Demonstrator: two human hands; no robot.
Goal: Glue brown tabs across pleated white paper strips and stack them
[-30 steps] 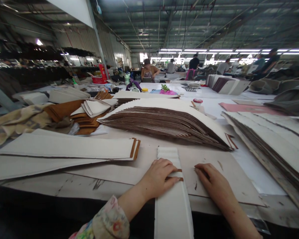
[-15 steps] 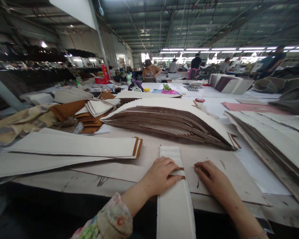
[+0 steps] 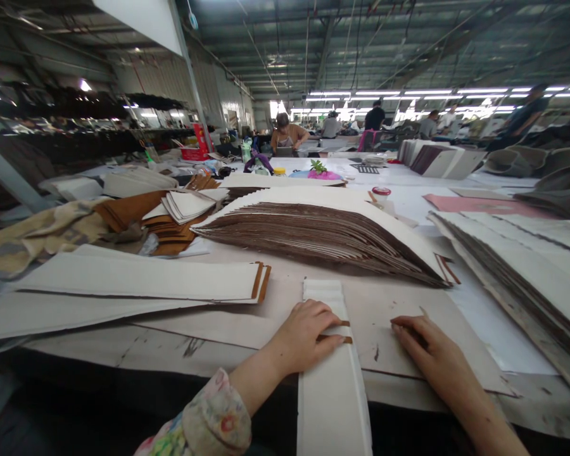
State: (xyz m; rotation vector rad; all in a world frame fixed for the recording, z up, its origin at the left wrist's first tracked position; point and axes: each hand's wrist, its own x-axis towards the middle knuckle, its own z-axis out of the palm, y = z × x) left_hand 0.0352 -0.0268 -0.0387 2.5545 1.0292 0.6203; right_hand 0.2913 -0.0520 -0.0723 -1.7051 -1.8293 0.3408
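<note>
A long white strip [image 3: 333, 399], of leather or fabric by its look, runs from the table over its front edge, with two narrow brown bands across it. My left hand [image 3: 306, 335] presses on this strip, fingers curled and thumb beside the brown bands [image 3: 346, 340]. To the right, my right hand [image 3: 427, 348] is just over the pale work sheet [image 3: 380, 304], apart from the strip. Its thumb and forefinger are closed together; anything between them is hidden or too small to name.
A thick bowed stack of white, brown-edged pieces [image 3: 313, 231] lies behind my hands. More long white pieces [image 3: 147, 275] with brown ends are at left, near brown pieces [image 3: 133, 209]. Another stack [image 3: 527, 266] stands at right. A person [image 3: 287, 136] works across the table.
My right hand has moved right and slightly toward me, away from the white strip. My left hand stays in place on the strip.
</note>
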